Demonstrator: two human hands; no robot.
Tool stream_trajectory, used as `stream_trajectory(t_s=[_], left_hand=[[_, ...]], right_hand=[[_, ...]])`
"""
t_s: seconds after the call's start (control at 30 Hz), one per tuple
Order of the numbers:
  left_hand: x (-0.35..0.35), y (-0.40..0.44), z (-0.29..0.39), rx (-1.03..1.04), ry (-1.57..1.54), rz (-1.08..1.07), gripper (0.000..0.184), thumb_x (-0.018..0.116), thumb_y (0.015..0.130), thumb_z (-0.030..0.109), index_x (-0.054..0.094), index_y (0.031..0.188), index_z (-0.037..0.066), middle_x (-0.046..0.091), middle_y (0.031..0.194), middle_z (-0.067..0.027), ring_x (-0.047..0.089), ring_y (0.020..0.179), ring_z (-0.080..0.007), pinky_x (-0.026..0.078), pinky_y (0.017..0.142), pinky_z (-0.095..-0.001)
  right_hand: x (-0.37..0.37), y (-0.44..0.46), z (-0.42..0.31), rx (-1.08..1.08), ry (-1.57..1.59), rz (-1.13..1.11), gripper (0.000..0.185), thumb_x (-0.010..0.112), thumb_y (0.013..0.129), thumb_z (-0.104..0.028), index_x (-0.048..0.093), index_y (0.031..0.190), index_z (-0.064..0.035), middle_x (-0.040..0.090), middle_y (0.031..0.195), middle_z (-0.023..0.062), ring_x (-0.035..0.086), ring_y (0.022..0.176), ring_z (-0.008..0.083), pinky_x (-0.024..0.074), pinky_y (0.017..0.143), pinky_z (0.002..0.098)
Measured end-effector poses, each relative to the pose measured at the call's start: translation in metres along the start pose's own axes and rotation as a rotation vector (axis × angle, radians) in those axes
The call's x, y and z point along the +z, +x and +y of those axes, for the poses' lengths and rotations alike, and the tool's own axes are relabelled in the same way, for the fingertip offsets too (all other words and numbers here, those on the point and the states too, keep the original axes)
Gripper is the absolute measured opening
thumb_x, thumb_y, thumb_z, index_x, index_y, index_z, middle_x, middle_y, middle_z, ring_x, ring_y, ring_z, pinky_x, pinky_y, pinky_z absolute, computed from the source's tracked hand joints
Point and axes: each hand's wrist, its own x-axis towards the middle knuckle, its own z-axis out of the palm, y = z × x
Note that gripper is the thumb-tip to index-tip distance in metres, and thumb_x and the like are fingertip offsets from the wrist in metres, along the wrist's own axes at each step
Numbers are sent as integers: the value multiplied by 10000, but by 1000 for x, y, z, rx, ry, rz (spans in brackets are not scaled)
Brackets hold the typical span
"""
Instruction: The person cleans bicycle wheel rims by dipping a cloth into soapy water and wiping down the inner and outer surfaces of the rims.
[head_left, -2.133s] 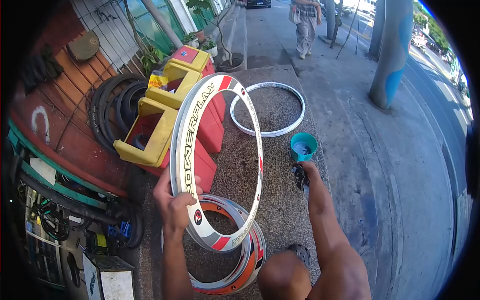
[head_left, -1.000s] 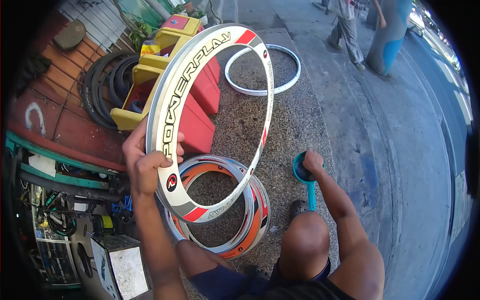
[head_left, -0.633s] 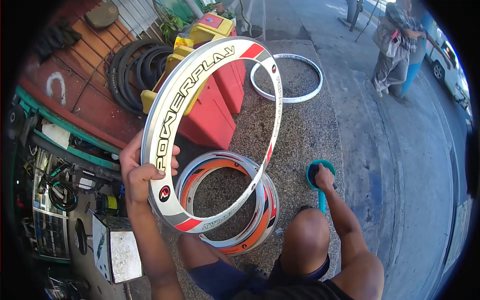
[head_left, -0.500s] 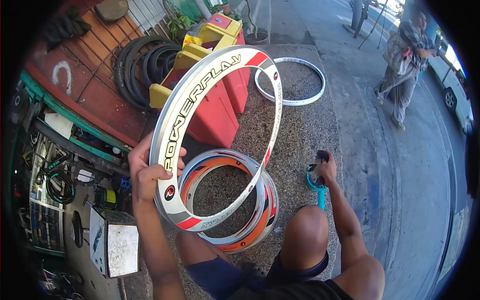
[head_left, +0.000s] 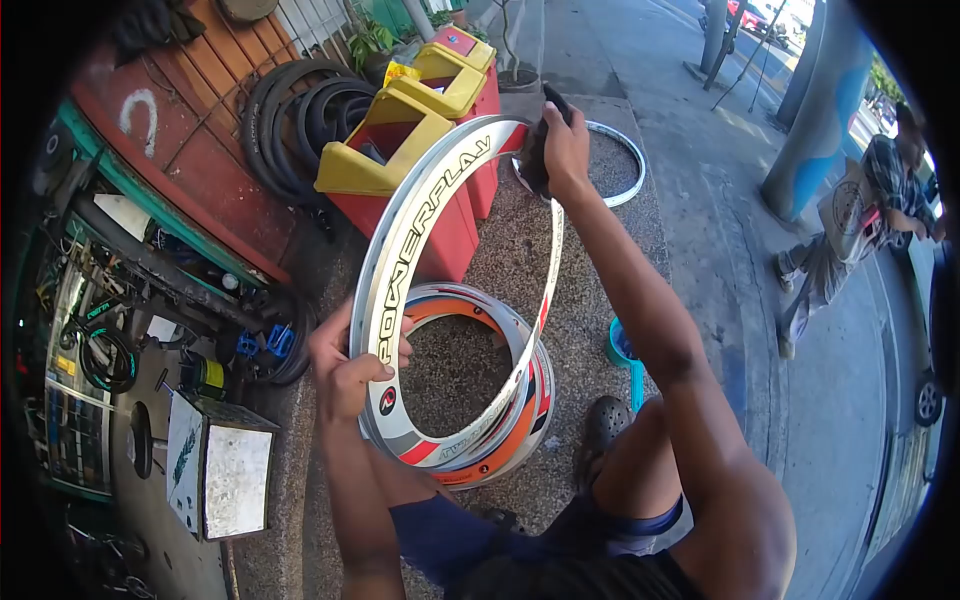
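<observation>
Rough, speckled stone makes up the slab (head_left: 590, 265) beneath the work, beside a smoother grey concrete pavement (head_left: 720, 240) at 3 o'clock. At the centre, a glossy white bicycle rim (head_left: 415, 250), deep-walled and lettered POWERPLAY in black outline with red and grey blocks, is held up at a tilt. Its 8 o'clock side is firmly grasped by the left hand (head_left: 350, 365), thumb across the face. At its 1 o'clock edge, the right hand (head_left: 566, 152) clutches a black wad (head_left: 538, 165), soft-looking, which covers part of the rim; whether it presses on the surface, I cannot tell. Below, at 6 o'clock, lie stacked rims (head_left: 520, 437), round and smooth, banded orange, white and silver. Another, slimmer white hoop (head_left: 632, 193) lies flat at 1 o'clock. Near the person's knee, at 4 o'clock, sits a round teal dipper (head_left: 614, 350) with a straight handle. Red bins (head_left: 446, 238) with angular yellow tops stand at 11 o'clock, next to ridged black tyres (head_left: 262, 125). A boxy, scuffed white case (head_left: 236, 480) stands at 8 o'clock.
</observation>
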Motion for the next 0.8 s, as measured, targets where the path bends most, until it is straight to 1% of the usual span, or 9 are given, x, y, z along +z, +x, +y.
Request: stream_trajectory(t_s=[0.1, 0.17, 0.23, 0.37, 0.47, 0.53, 0.63, 0.73, 0.8], left_hand=[[-2, -6, -3, 1, -1, 3, 824, 519, 506, 22, 605, 1310, -133, 733, 990, -210, 703, 750, -206, 609, 693, -321], [-5, -11, -7, 10, -35, 8, 836, 515, 495, 20, 597, 1310, -142, 731, 982, -213, 701, 727, -212, 610, 677, -325], [-10, -20, -10, 16, -33, 23, 854, 511, 481, 19, 587, 1315, -151, 730, 975, -220, 702, 713, -218, 611, 664, -329], [-11, -39, -5, 31, -12, 53, 881, 510, 475, 24, 562, 1335, -160, 727, 967, -234, 713, 725, -232, 618, 676, -335], [-17, -37, -8, 51, -16, 54, 876, 512, 488, 18, 549, 1345, -159, 728, 997, -250, 722, 737, -245, 625, 682, -347], [-20, -35, -12, 57, -20, 71, 871, 517, 492, 17, 545, 1345, -161, 726, 1008, -255, 725, 741, -249, 627, 682, -351], [-15, -44, -17, 68, -54, 115, 866, 526, 501, 18, 535, 1346, -169, 723, 1025, -266, 728, 746, -257, 629, 684, -359], [-13, -58, -15, 103, -88, 138, 871, 532, 501, 17, 520, 1349, -183, 720, 1030, -275, 728, 747, -264, 631, 690, -367], [-6, -73, -7, 103, -105, 133, 882, 537, 486, 15, 517, 1341, -200, 719, 1024, -282, 728, 746, -269, 634, 704, -380]], right_hand=[[34, -47, -24, -211, 207, -225, 430, 492, 1068, -296, 686, 1321, -8, 662, 1337, 156, 590, 1227, 248, 386, 1104, 335], [36, -84, -17, -515, -95, -244, 400, 493, 1077, -290, 674, 1376, -97, 592, 1453, 200, 499, 1379, 328, 322, 1187, 413], [39, -75, -5, -629, -65, -341, 384, 504, 1076, -263, 662, 1399, -129, 567, 1483, 194, 484, 1402, 328, 301, 1205, 427], [53, -54, 49, -308, 115, -296, 392, 499, 1071, -218, 638, 1428, -135, 493, 1564, 179, 395, 1493, 334, 229, 1256, 403], [62, -98, 2, -470, 108, -376, 380, 544, 1023, -192, 680, 1373, -136, 549, 1525, 163, 414, 1458, 385, 252, 1247, 473], [57, -143, -33, -749, 139, -582, 349, 624, 988, -199, 717, 1323, -177, 589, 1489, 122, 433, 1444, 370, 275, 1219, 491], [57, -145, -30, -914, 114, -763, 405, 682, 972, -266, 692, 1351, -123, 560, 1520, 132, 411, 1467, 369, 254, 1228, 478], [67, -107, 3, -788, 104, -509, 502, 739, 913, -269, 639, 1390, -152, 529, 1516, 171, 455, 1409, 419, 333, 1184, 504], [71, -76, 20, -330, 203, -418, 396, 679, 961, -286, 643, 1286, -62, 594, 1338, 176, 545, 1219, 367, 384, 1123, 470]])
